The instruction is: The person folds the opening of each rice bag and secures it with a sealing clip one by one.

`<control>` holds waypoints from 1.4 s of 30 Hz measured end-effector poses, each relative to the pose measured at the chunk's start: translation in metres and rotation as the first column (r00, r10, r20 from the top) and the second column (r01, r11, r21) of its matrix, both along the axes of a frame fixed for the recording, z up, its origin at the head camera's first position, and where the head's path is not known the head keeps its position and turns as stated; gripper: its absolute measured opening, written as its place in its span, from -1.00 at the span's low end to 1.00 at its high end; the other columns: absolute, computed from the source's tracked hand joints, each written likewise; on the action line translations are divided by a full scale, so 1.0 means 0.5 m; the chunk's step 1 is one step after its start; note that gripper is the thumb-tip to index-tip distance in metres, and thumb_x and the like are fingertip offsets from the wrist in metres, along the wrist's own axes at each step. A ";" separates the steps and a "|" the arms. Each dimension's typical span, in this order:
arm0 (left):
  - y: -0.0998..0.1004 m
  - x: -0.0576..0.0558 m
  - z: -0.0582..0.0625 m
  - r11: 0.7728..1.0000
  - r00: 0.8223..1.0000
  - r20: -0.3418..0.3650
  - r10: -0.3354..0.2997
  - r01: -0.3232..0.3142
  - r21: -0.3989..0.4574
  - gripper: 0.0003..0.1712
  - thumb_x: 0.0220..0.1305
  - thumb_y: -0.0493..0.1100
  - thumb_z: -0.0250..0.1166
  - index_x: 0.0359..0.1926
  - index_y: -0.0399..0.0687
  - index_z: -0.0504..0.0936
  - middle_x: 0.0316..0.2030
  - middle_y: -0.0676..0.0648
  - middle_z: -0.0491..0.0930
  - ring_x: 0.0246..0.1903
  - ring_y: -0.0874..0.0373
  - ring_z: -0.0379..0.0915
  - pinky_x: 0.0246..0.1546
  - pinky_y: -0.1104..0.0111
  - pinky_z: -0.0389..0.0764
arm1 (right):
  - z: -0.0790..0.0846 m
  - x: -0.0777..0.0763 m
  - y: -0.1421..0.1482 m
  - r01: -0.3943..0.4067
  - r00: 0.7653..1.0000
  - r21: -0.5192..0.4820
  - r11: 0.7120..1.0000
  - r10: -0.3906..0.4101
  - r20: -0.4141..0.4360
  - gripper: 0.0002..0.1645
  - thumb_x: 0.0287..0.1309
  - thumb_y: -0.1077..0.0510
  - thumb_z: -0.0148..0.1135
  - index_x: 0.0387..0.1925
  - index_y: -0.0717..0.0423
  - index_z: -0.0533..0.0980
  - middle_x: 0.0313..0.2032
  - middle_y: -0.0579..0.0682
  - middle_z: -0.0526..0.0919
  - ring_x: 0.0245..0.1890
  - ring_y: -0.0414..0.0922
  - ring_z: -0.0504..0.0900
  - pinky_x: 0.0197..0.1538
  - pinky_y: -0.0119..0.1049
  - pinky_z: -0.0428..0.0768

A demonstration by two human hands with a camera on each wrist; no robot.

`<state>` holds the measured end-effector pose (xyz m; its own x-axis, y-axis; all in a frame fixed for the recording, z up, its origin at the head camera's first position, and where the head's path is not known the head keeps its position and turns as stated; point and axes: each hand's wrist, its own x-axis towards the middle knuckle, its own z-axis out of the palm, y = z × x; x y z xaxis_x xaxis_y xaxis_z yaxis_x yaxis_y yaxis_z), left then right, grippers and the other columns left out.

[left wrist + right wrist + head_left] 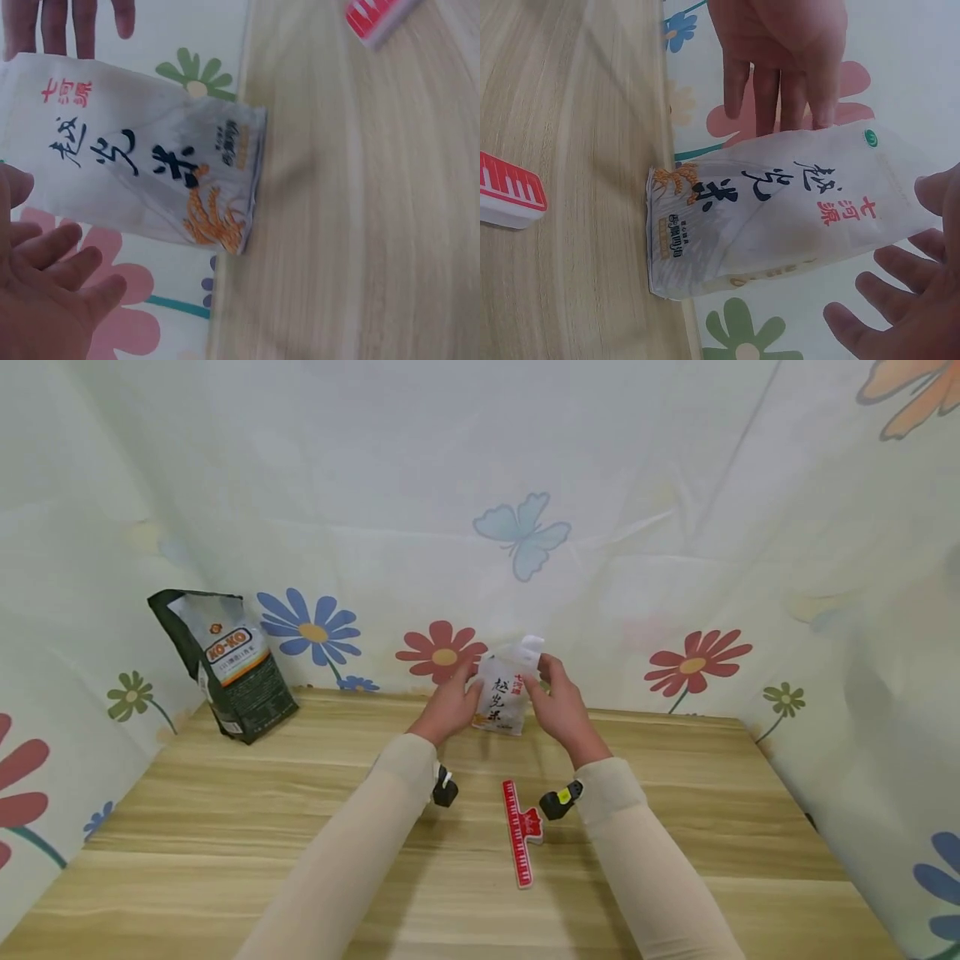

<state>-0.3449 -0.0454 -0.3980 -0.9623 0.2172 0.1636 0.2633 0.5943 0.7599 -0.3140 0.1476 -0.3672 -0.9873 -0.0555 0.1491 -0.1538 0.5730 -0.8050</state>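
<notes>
Both hands hold a white bag of rice (501,697) upright near the back of the table, its printed front towards me. My left hand (450,702) is at the bag's left edge, thumb at the front side. On the opposite edge, my right hand (558,702) pinches the upper part, its thumb (935,193) in front and fingers behind. The left wrist view shows the bag (142,154) sideways, with its bottom edge by the tabletop; whether it touches, I cannot tell. A red and white bag clip (517,835) lies on the table between my forearms.
A dark green KO-KO bag (243,672) stands tilted at the table's back left corner. Flower-printed white cloth (360,527) hangs behind the wooden table (187,827) and along both sides. Each wrist carries a small black camera, one of them the right camera (561,800).
</notes>
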 end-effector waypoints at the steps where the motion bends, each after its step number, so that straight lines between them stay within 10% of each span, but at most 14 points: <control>1: -0.001 0.001 0.003 1.000 1.000 0.000 -0.006 0.006 0.025 -0.39 0.53 0.04 -0.12 0.50 0.06 0.04 0.39 -0.12 0.30 0.38 -0.06 0.22 0.37 0.05 0.26 | 0.001 0.001 -0.001 -0.003 1.000 -0.007 1.000 0.003 -0.006 -0.34 0.43 -0.18 -0.09 0.43 -0.06 0.09 0.43 0.02 0.24 0.44 0.03 0.22 0.39 0.06 0.28; 15: -0.013 0.020 0.013 0.968 0.991 -0.126 0.054 -0.021 0.251 -0.70 0.47 -0.07 0.08 0.06 -0.04 0.61 -0.02 -0.08 0.66 -0.05 0.03 0.59 0.03 0.14 0.59 | 0.011 0.018 -0.019 -0.003 0.994 -0.055 0.998 -0.003 -0.112 -0.73 0.46 0.08 -0.04 0.07 0.10 0.39 0.11 0.11 0.57 0.15 0.02 0.55 0.17 -0.03 0.54; 28: -0.043 0.036 0.007 0.963 0.997 -0.071 0.031 -0.011 0.270 -0.75 0.43 -0.04 0.13 -0.05 0.00 0.65 -0.13 -0.02 0.66 -0.17 0.10 0.56 -0.07 0.21 0.60 | 0.024 0.044 -0.027 -0.035 0.999 -0.190 0.981 0.031 -0.025 -0.78 0.44 0.11 0.00 0.01 0.07 0.45 -0.01 0.06 0.59 0.04 -0.01 0.58 0.08 -0.06 0.62; 42: -0.082 0.102 0.022 0.963 0.996 -0.088 -0.004 0.028 0.268 -0.74 0.43 -0.03 0.13 -0.08 -0.03 0.65 -0.18 -0.03 0.65 -0.21 0.09 0.52 -0.09 0.23 0.58 | 0.032 0.078 -0.042 -0.104 0.995 -0.218 0.970 0.101 -0.024 -0.76 0.43 0.13 0.02 0.03 0.11 0.45 0.02 0.10 0.60 0.07 0.03 0.59 0.09 -0.02 0.61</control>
<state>-0.2941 -0.0867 -0.3869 -0.9390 0.1692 0.2994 0.3420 0.3669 0.8651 -0.2748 0.1265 -0.3512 -0.9761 -0.1206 0.1810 -0.2131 0.3637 -0.9068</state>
